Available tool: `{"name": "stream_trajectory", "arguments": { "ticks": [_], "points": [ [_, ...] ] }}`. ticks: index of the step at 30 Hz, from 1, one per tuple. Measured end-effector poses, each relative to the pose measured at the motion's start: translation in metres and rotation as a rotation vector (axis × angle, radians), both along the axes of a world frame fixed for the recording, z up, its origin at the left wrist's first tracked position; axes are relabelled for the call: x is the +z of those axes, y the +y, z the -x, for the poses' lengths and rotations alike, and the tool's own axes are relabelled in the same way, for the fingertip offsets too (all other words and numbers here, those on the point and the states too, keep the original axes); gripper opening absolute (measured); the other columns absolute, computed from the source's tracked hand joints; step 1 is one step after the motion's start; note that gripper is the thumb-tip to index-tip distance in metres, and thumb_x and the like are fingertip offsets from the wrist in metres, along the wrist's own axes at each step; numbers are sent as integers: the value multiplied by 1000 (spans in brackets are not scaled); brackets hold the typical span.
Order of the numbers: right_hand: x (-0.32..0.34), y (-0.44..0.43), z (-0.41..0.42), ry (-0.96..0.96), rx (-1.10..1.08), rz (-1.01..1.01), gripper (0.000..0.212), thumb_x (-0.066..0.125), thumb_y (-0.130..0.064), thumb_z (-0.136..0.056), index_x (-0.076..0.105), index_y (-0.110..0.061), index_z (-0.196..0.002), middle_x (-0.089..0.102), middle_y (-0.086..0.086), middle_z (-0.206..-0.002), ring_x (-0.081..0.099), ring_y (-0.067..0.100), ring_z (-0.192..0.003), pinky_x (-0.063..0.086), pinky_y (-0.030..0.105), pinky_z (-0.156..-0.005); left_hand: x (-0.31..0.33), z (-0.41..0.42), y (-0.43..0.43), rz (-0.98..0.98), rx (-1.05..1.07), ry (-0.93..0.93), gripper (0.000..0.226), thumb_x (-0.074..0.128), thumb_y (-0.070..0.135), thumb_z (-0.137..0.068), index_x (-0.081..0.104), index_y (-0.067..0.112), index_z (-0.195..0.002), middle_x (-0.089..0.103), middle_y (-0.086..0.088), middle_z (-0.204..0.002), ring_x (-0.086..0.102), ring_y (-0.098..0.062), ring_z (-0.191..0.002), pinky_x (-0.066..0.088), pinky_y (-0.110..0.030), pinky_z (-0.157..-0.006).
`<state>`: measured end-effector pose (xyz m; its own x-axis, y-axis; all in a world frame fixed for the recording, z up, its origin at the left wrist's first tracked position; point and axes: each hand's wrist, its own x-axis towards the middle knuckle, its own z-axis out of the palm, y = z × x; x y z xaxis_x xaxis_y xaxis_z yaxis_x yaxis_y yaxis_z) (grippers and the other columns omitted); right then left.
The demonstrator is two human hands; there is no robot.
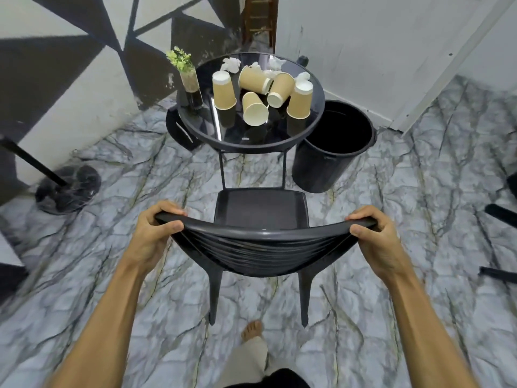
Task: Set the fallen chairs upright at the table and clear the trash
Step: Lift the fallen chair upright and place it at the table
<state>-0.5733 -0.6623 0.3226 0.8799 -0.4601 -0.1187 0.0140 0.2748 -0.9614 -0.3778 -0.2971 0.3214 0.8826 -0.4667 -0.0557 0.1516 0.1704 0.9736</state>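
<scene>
A black chair stands upright in front of me, facing a round black glass table. My left hand grips the left end of its curved backrest and my right hand grips the right end. On the table lie several tan paper cups, some standing upside down and some on their sides, with crumpled white tissues behind them. An open black trash bin stands on the floor just right of the table.
A glass vase with a green plant sits at the table's left edge. Another dark chair part shows behind the table's left side. A stand with a round base is at left. Dark chair legs poke in at right. Marble floor all around.
</scene>
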Motion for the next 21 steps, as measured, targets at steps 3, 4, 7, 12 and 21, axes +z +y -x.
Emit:
{"name": "stream_trajectory", "arguments": {
  "ticks": [3,4,7,12,21],
  "points": [
    [-2,-1,-26,2,22,4,21,66,2,-65,68,-19,-69,62,-2,-72,59,12,-69,49,18,-65,-3,-19,4,-34,11,-10,29,90,28,-47,71,23,-68,64,5,-77,63,-13,-75,51,-22,-68],
    [-3,-2,-33,-2,30,2,21,66,2,-65,68,-19,-69,62,-2,-72,59,11,-69,49,18,-65,-4,-24,4,-36,17,-7,27,89,25,-48,71,23,-68,64,5,-78,62,-14,-75,51,-23,-67],
    [-4,-6,-54,-8,47,-17,22,65,3,-65,68,-19,-68,63,-3,-72,60,11,-69,49,18,-66,-4,-37,1,-5,48,12,17,77,16,-54,70,23,-68,64,4,-77,64,-13,-74,53,-23,-68],
    [-8,-21,-80,-13,81,-9,20,68,0,-66,67,-20,-70,64,-2,-73,60,14,-71,50,20,-68,-3,-56,-9,9,56,-4,16,74,13,-56,71,24,-68,66,6,-75,66,-12,-75,54,-22,-70],
    [-19,-36,-109,4,124,-6,36,93,-33,-48,67,-21,-70,60,-1,-77,58,11,-72,48,18,-68,-13,-80,-19,-5,75,17,31,92,26,-46,69,23,-67,63,5,-77,61,-13,-74,52,-22,-68]
  ]
}}
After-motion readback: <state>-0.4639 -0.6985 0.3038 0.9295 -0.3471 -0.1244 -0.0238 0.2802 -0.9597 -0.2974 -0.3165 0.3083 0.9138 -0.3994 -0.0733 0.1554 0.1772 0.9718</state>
